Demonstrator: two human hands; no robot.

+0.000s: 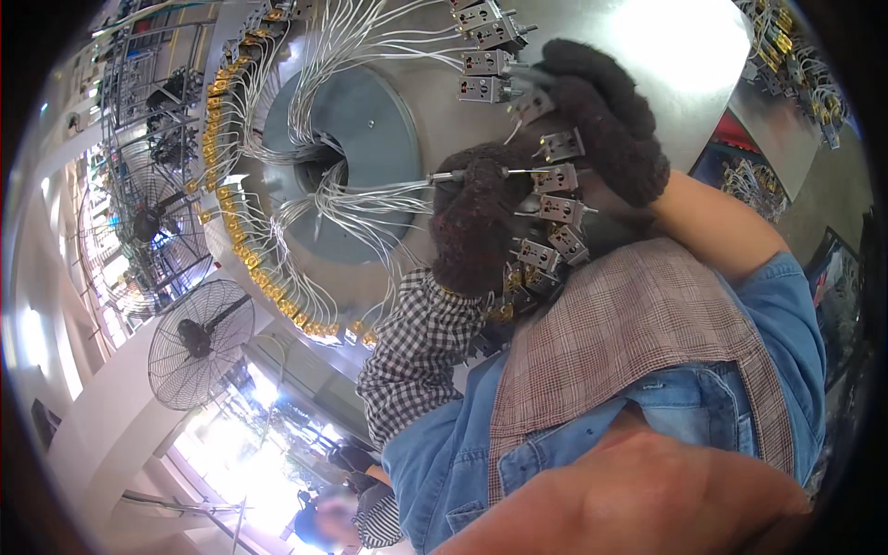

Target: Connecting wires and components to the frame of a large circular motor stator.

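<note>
A: Nearest the camera, what do you see?

B: A denim shirt and a plaid cloth [638,324], then two hands in dark fuzzy gloves. The left hand [474,222] has its grip closed round a thin metal tool [446,177], tip pointing left toward the wires. The right hand [606,120] curls over the grey connector blocks [546,176]; whether its grip is closed on one, I can't tell, as the glove hides the fingers.

A: Where are the blocks relative to the grips?

B: They run in a curved row between the two hands, touching the right glove and just beside the left.

A: How should this be done well?

B: I'd judge: steady one block with the right, keep the tool level, and avoid snagging neighbouring white wires [351,199].

A: And farther off?

B: The round metal worktop [666,55] with its grey centre disc [370,120], a ring of brass terminals [222,120], then standing fans [199,342].
</note>
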